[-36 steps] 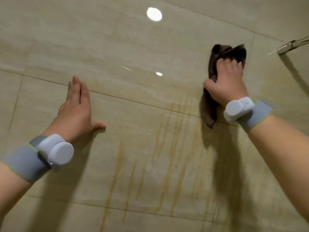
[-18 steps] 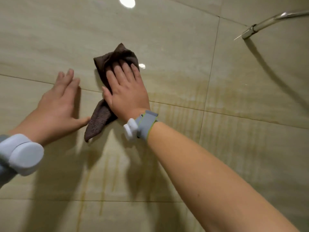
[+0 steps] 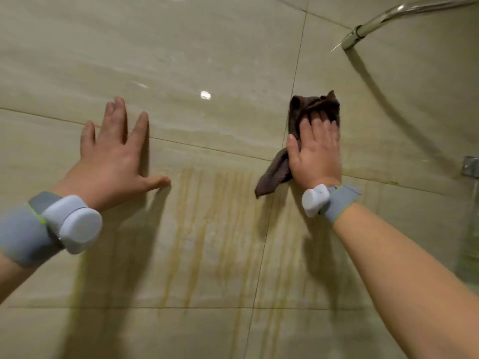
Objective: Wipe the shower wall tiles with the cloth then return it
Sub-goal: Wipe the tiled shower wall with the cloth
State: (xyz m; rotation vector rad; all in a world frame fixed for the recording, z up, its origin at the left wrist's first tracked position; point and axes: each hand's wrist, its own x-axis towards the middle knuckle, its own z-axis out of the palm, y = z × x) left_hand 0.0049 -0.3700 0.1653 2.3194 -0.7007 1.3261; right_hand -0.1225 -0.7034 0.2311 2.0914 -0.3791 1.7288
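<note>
A dark brown cloth [image 3: 300, 110] is pressed flat against the beige wall tiles [image 3: 207, 47] under my right hand [image 3: 316, 154], close to where a vertical and a horizontal grout line cross. One corner of the cloth hangs down to the left of my wrist. My left hand [image 3: 116, 156] rests flat on the wall farther left, fingers spread, holding nothing. Yellowish drip streaks [image 3: 207, 229] run down the tile between and below my hands. Both wrists wear grey bands with white modules.
A chrome pipe [image 3: 383, 19] juts from the wall at the upper right and casts a long shadow downwards. A small metal bracket [image 3: 470, 165] and a glass edge [image 3: 469, 242] sit at the right border.
My right hand has swept the cloth from next to my left hand back to the right, across the vertical grout line. My left hand stays flat on the wall.
</note>
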